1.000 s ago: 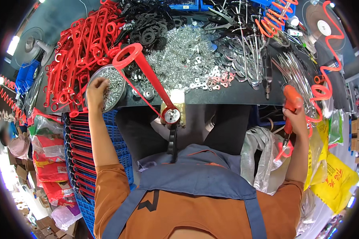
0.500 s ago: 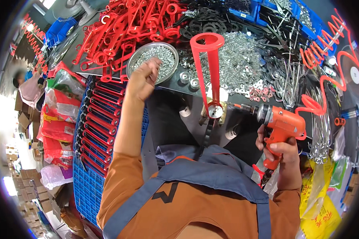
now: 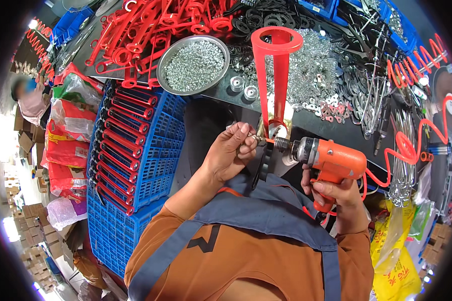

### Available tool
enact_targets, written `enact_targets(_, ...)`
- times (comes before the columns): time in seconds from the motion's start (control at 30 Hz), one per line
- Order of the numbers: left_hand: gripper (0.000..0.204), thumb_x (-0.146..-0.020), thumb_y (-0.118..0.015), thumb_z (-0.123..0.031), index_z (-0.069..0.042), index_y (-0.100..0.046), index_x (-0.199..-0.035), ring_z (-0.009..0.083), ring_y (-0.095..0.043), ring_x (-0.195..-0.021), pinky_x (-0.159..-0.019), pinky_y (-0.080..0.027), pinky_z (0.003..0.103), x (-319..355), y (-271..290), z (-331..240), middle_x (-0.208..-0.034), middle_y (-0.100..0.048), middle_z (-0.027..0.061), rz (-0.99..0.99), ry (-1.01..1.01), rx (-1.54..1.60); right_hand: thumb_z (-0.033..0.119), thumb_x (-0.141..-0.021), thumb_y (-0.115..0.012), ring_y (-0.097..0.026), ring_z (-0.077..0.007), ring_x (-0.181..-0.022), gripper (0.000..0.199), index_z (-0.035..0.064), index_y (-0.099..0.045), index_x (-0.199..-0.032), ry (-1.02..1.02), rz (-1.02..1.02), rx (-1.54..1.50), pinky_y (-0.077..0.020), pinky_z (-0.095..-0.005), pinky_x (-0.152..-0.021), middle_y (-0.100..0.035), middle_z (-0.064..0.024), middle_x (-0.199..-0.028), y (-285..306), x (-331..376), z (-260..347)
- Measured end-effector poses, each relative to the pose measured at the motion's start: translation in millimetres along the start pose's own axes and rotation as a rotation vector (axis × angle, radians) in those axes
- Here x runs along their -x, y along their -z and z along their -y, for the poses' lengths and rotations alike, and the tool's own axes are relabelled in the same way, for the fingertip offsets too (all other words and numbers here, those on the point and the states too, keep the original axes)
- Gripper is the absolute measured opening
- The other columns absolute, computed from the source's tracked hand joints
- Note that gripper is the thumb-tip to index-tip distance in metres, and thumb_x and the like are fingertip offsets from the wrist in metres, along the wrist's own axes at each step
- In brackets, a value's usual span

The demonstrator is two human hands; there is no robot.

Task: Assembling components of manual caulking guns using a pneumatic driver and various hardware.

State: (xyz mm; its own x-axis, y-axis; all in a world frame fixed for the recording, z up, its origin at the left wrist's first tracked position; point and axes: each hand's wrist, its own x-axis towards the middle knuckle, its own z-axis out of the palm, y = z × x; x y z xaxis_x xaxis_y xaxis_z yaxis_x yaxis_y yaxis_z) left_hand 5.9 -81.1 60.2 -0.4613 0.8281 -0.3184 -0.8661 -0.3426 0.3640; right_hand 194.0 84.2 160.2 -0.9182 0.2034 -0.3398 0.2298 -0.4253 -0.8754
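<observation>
My right hand (image 3: pixel 336 198) grips an orange pneumatic screwdriver (image 3: pixel 329 160), its tip pointing left at the base of a tall red plastic frame (image 3: pixel 277 75) that stands at the bench edge. My left hand (image 3: pixel 231 153) pinches a small screw (image 3: pixel 256 137) at that same base, right in front of the driver's tip. A round metal bowl of silver screws (image 3: pixel 193 64) sits on the bench above my left hand. A red coiled air hose (image 3: pixel 412 145) runs from the driver to the right.
Blue crates (image 3: pixel 150 165) stacked with red parts stand to the left. Heaps of red frames (image 3: pixel 150 25), black rings (image 3: pixel 266 17), silver washers (image 3: pixel 321 70) and wire hooks (image 3: pixel 371 95) cover the bench. Bags lie on the floor at left. Another person (image 3: pixel 27 98) is at far left.
My left hand left the screw bowl and came down to the red frame's base with a screw. My right hand swung the driver in from the right to meet it.
</observation>
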Motion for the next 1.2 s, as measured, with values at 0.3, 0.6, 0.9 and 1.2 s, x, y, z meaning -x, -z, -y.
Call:
enact_targets(0.3, 0.013, -0.096, -0.053, -0.011, 0.001, -0.058, -0.095, 0.0063, -0.040, -0.056, -0.045, -0.033, 0.015, 4, -9, 3, -0.075, -0.058, 0.0061, 0.029, 0.036, -0.005, 0.012, -0.072, -0.068, -0.052, -0.0123, -0.053, 0.044, -0.0033, -0.056, -0.112, -0.030, -0.161, 0.044, -0.0413, -0.0224, -0.049, -0.061, -0.0125, -0.081, -4, 9, 1)
enact_targets(0.6, 0.023, -0.093, -0.060, -0.024, -0.002, -0.058, -0.087, 0.0040, -0.039, -0.046, -0.040, -0.029, 0.019, 5, -8, 24, -0.061, -0.051, -0.0002, -0.110, -0.245, -0.522, -0.001, -0.080, -0.066, -0.061, -0.0123, -0.067, 0.035, -0.0008, -0.056, -0.113, 0.042, -0.032, 0.102, -0.0478, -0.0238, -0.052, -0.064, -0.0105, -0.085, 16, 10, -14)
enact_targets(0.9, 0.037, -0.096, -0.055, -0.034, 0.000, -0.063, -0.085, 0.0017, -0.042, -0.053, -0.047, -0.032, 0.019, 4, 1, 22, -0.062, -0.051, -0.0026, -0.083, -0.234, -0.725, 0.000, -0.079, -0.069, -0.063, -0.0121, -0.078, 0.031, -0.0003, -0.059, -0.108, 0.056, 0.026, 0.325, -0.0511, -0.0273, -0.070, -0.065, -0.0059, -0.087, 28, 19, -8)
enact_targets(1.2, 0.027, -0.071, -0.073, -0.003, -0.007, -0.066, -0.097, 0.0193, -0.053, -0.048, -0.044, -0.042, 0.031, -21, 19, 31, -0.061, -0.053, 0.0049, 0.251, -1.074, -1.820, -0.001, -0.078, -0.065, -0.061, -0.0100, -0.068, 0.043, 0.0025, -0.053, -0.119, -0.156, -0.161, 0.423, -0.0485, -0.0255, -0.046, -0.063, -0.0061, -0.087, 33, -12, 35)
